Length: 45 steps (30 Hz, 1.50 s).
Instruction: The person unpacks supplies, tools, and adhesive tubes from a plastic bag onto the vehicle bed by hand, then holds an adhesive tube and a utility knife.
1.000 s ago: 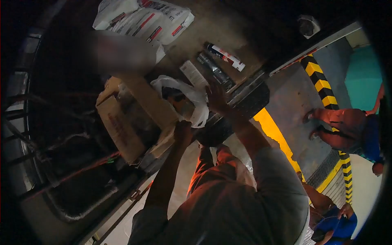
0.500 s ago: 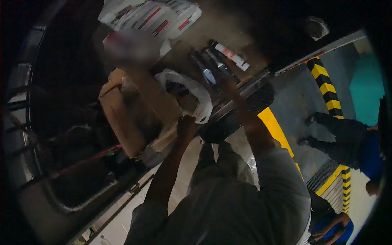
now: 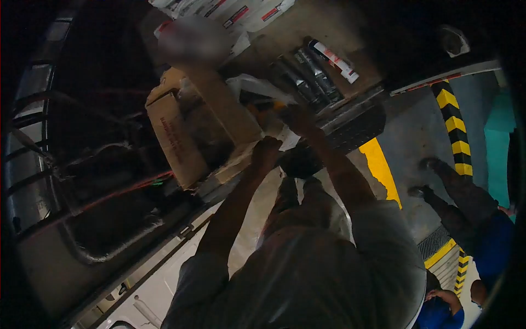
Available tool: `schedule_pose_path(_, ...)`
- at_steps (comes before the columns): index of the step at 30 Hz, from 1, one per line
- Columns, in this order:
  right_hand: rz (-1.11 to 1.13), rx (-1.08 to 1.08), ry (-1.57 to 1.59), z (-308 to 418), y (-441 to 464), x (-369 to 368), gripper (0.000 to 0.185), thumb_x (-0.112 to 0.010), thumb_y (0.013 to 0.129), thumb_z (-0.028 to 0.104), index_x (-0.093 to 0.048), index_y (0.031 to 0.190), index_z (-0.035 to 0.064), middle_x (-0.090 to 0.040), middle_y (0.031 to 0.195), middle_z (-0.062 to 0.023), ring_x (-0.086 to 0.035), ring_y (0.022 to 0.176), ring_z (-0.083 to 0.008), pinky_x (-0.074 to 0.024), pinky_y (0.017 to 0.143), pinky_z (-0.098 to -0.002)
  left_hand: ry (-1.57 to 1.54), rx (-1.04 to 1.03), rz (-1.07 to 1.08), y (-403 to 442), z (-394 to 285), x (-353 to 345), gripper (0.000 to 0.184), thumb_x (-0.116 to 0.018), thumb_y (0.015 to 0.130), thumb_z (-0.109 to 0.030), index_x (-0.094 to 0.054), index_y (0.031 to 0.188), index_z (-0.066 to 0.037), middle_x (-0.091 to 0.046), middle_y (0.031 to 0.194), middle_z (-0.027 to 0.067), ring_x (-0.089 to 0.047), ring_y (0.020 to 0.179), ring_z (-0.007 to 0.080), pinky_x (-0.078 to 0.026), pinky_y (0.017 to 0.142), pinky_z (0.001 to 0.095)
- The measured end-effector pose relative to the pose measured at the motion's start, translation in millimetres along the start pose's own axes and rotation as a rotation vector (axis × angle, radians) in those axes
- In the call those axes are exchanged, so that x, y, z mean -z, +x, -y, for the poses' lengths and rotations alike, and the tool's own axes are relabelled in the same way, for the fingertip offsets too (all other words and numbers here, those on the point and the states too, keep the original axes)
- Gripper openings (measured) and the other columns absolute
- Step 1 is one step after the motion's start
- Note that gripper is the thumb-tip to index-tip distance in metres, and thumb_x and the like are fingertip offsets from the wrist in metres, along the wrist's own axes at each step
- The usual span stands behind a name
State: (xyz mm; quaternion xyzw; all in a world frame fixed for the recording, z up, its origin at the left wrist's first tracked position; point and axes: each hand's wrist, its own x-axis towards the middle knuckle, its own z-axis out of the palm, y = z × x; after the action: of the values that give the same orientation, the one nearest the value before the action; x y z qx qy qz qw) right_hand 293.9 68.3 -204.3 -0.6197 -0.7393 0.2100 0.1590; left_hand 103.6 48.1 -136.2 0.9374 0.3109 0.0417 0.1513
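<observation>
A white plastic bag (image 3: 255, 86) lies crumpled beside an open cardboard box (image 3: 178, 137), with something yellow-orange showing in its mouth. My left hand (image 3: 267, 149) is closed at the bag's near edge, close to the box's front corner. At the bag's right side is my right hand (image 3: 296, 119), its fingers lost in shadow against the plastic. Just beyond it, several dark tubes (image 3: 312, 71) lie side by side with a white and red tube (image 3: 334, 60).
White printed packages (image 3: 241, 16) lie at the back of the dark vehicle bed. A black step or bumper (image 3: 350, 134) runs along its edge. On the right, people (image 3: 466, 203) stand near a black-and-yellow striped barrier (image 3: 453, 120).
My right hand has moved from beside the tubes to the bag, whose round opening has collapsed. My left hand stays at the bag's near edge. The view has shifted slightly.
</observation>
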Motion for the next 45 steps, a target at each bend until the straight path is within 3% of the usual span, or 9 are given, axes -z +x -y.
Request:
schedule_pose_path(5,-0.318,-0.044,-0.005,19.9,-6.9,-11.1,0.036,-0.061,0.075,0.035,-0.064,0.098,0.0073,-0.061,0.1,-0.0126,-0.061,0.087,-0.0308,-0.0483,0.076,-0.0433,0.102,0.118,0.191,16.8,-23.7,-1.6,0.019,-0.061,0.07,-0.012,-0.064,0.088,-0.007,-0.061,0.085,0.0126,-0.059,0.086,0.0279,-0.048,0.076,0.0408)
schedule_pose_path(11,0.021,-0.154,-0.128,75.4,0.4,47.3,0.027,-0.058,0.078,0.03,-0.063,0.099,0.014,-0.061,0.096,-0.0127,-0.062,0.086,-0.0293,-0.0501,0.07,-0.041,0.106,0.166,0.167,-0.9,-2.8,-37.0,0.018,-0.06,0.071,-0.013,-0.065,0.087,-0.009,-0.063,0.087,0.0135,-0.06,0.087,0.0297,-0.048,0.077,0.0428)
schedule_pose_path(14,-0.391,0.063,0.069,51.1,-11.2,54.9,0.024,-0.058,0.079,0.021,-0.064,0.101,0.0137,-0.062,0.093,-0.013,-0.063,0.084,-0.0286,-0.0505,0.069,-0.0395,0.121,0.12,0.063,-7.1,0.3,-35.3,0.013,-0.058,0.071,-0.011,-0.064,0.081,-0.009,-0.061,0.08,0.0116,-0.061,0.08,0.0278,-0.05,0.069,0.0403)
schedule_pose_path(16,-0.559,0.158,-0.337,19.4,-30.1,71.3,0.02,-0.056,0.083,0.015,-0.064,0.101,0.0097,-0.064,0.09,-0.0134,-0.062,0.08,-0.028,-0.0496,0.068,-0.0366,0.126,0.073,-0.023,-7.4,1.9,-35.0,0.012,-0.057,0.07,-0.01,-0.063,0.08,-0.009,-0.06,0.076,0.0106,-0.061,0.077,0.0271,-0.05,0.065,0.0393)
schedule_pose_path(21,-0.713,-0.374,0.502,-25.4,-19.9,117.8,0.024,-0.055,0.089,0.023,-0.065,0.092,0.0017,-0.064,0.079,-0.0142,-0.062,0.072,-0.0272,-0.0472,0.064,-0.0375,0.015,0.031,-0.103,1.2,-10.2,-17.4,0.019,-0.056,0.072,-0.011,-0.064,0.089,-0.009,-0.06,0.082,0.0107,-0.06,0.081,0.0279,-0.05,0.07,0.0385)
schedule_pose_path(25,-0.577,-0.403,0.176,-90.0,-7.9,54.4,0.03,-0.059,0.086,0.029,-0.064,0.094,0.0008,-0.063,0.074,-0.0151,-0.061,0.067,-0.0269,-0.0463,0.061,-0.0395,-0.048,0.074,-0.009,11.9,-18.6,-23.3,0.031,-0.056,0.069,-0.006,-0.063,0.099,-0.009,-0.06,0.091,0.0115,-0.056,0.091,0.029,-0.044,0.081,0.0462)
schedule_pose_path(30,-0.364,-0.395,0.4,-130.3,-12.1,8.0,0.036,-0.059,0.085,0.031,-0.059,0.107,0.0023,-0.064,0.083,-0.02,-0.063,0.077,-0.0348,-0.0469,0.064,-0.0429,-0.158,0.075,-0.022,13.4,-16.9,-25.2,0.031,-0.054,0.071,-0.006,-0.062,0.101,-0.009,-0.058,0.088,0.0121,-0.054,0.093,0.031,-0.032,0.091,0.0606)
schedule_pose_path(42,-0.202,-0.692,-0.122,-52.4,-14.3,32.2,0.034,-0.061,0.081,0.029,-0.059,0.107,0.0073,-0.06,0.098,-0.0175,-0.059,0.093,-0.0315,-0.0479,0.08,-0.0412,-0.109,0.057,0.028,13.9,-15.6,-17.7,0.029,-0.057,0.069,-0.006,-0.062,0.097,-0.01,-0.057,0.085,0.0107,-0.056,0.088,0.0291,-0.038,0.087,0.0524)
schedule_pose_path(45,-0.218,-0.085,-0.121,-19.0,-0.4,43.4,0.031,-0.061,0.078,0.027,-0.061,0.101,0.0064,-0.059,0.097,-0.0168,-0.059,0.094,-0.0304,-0.0481,0.08,-0.0396,-0.008,0.036,0.031,11.9,-15.7,-14.0,0.029,-0.056,0.07,-0.006,-0.062,0.098,-0.01,-0.059,0.086,0.0107,-0.057,0.088,0.0295,-0.039,0.086,0.0516)
